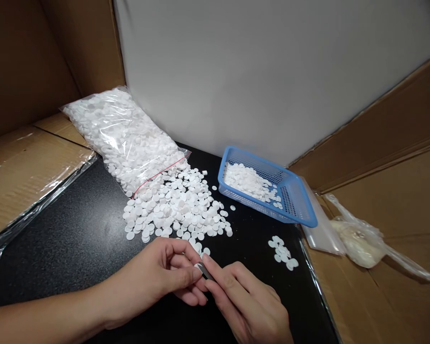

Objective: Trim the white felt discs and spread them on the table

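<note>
My left hand (168,274) and my right hand (245,301) meet low in the middle over the black tabletop (68,243). The right hand's fingers are pinched on thin metal tweezers (205,271), whose tip points at the left hand's fingertips. The left hand's fingers are curled and pinched together on a small white disc (198,266), mostly hidden. Just beyond the hands lies a loose pile of small white discs (179,205), spilled from an open clear bag of discs (123,136).
A blue plastic basket (296,203) holding white discs stands at the right. A small cluster of discs (283,253) lies in front of it. Cardboard sheets flank both sides; a clear bag with something pale (360,241) rests on the right cardboard. A white wall stands behind.
</note>
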Motion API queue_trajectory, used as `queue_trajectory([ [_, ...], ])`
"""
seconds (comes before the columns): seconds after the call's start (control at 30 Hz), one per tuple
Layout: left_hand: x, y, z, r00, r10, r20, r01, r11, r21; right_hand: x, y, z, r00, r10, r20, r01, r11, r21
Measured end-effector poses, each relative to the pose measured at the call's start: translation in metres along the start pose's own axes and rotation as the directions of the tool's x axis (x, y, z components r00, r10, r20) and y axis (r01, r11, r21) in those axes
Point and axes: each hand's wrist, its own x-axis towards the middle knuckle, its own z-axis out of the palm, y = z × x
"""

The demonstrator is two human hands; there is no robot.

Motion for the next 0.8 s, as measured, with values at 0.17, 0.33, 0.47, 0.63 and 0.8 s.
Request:
queue_trajectory([
  [0.17,0.0,-0.0004,0.0001,1.0,-0.001,0.004,0.001,1.0,0.009,-0.0006,0.0008,0.0009,1.0,-0.008,0.002,0.008,1.0,0.001],
  [0.33,0.0007,-0.0002,0.0,1.0,-0.001,0.004,0.001,1.0,0.013,-0.0009,0.001,0.0002,1.0,-0.028,0.01,0.028,1.0,-0.006],
  [0.47,-0.0001,-0.0017,-0.001,1.0,0.004,0.005,-0.005,1.0,0.019,0.0007,-0.0005,-0.0026,0.999,-0.029,0.036,0.029,0.999,-0.021],
  [0.63,-0.0008,-0.0013,-0.0013,1.0,-0.007,-0.002,0.007,1.0,0.024,0.002,-0.001,-0.0033,0.999,-0.033,0.03,0.034,0.999,-0.016],
  [0.8,0.001,-0.0008,-0.0039,1.0,-0.007,0.017,0.006,0.999,0.043,0.0025,0.0005,-0.0013,0.999,-0.037,0.009,0.038,0.999,-0.026],
])
